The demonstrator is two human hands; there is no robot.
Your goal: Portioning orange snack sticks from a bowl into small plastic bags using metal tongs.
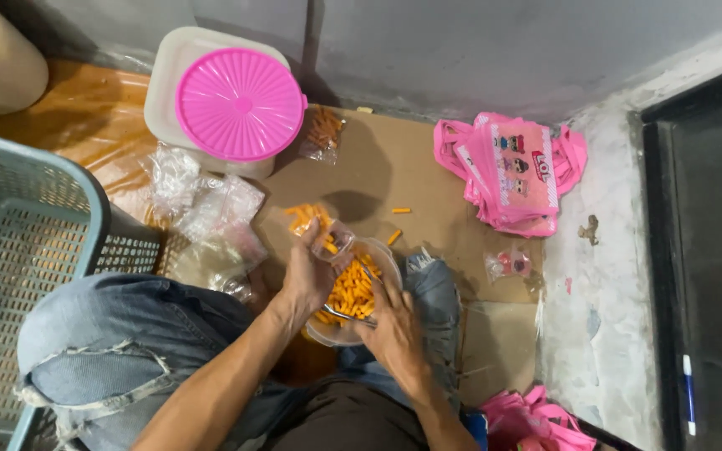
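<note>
A sheet of brown cardboard (pixel 394 167) covers the floor beside a grey wall, with a pink-lidded tub (pixel 240 104) and pink bags (pixel 511 171) on it. The left hand (pixel 307 271) pinches a small clear packet (pixel 327 238) of orange snack sticks above a clear bowl (pixel 353 292) of the same sticks between the knees; the right hand (pixel 394 330) grips the bowl's near rim, fingers curled

A pink lid (pixel 240 104) is seen on a pale tub (pixel 165 75) at the top, with a small packed bag (pixel 323 134) just beside it. Pink bags (pixel 507 171) are piled on the cardboard (pixel 428 179) at the right, near two loose orange sticks (pixel 400 210). A grey-blue basket (pixel 18 242) is placed at the left, clear wrappers (pixel 211 209) lie beside it, and a pen (pixel 688 392) is seen at the far right.
</note>
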